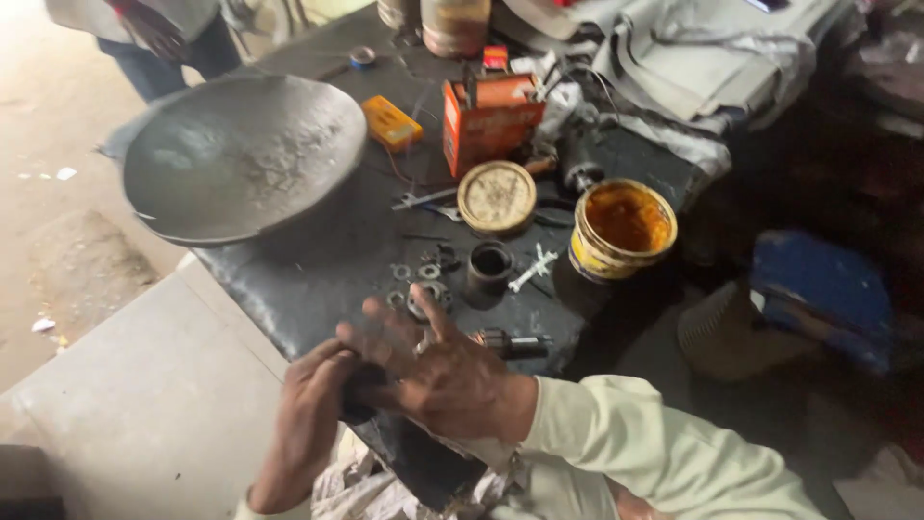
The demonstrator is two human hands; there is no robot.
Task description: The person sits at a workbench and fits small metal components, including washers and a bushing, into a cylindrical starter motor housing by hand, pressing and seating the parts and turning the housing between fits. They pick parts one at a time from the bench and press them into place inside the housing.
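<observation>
My left hand [310, 409] is closed around a small dark part [361, 397] at the near edge of the black-covered bench [318, 279]. My right hand [438, 374], in a cream sleeve, lies across that part with its fingers spread and thumb raised, touching it without gripping. Just behind my right hand a metal shaft [518, 344] rests on the bench. Several washers and rings [420, 285] and a dark short sleeve [491, 267] lie a little farther back.
A large grey metal bowl [241, 154] fills the bench's left. Behind are a grease can [624, 229], a round tin lid [496, 197], an orange box [491, 120] and a yellow box [390, 122]. Another person [159, 39] stands far left. A blue object [828, 289] sits right.
</observation>
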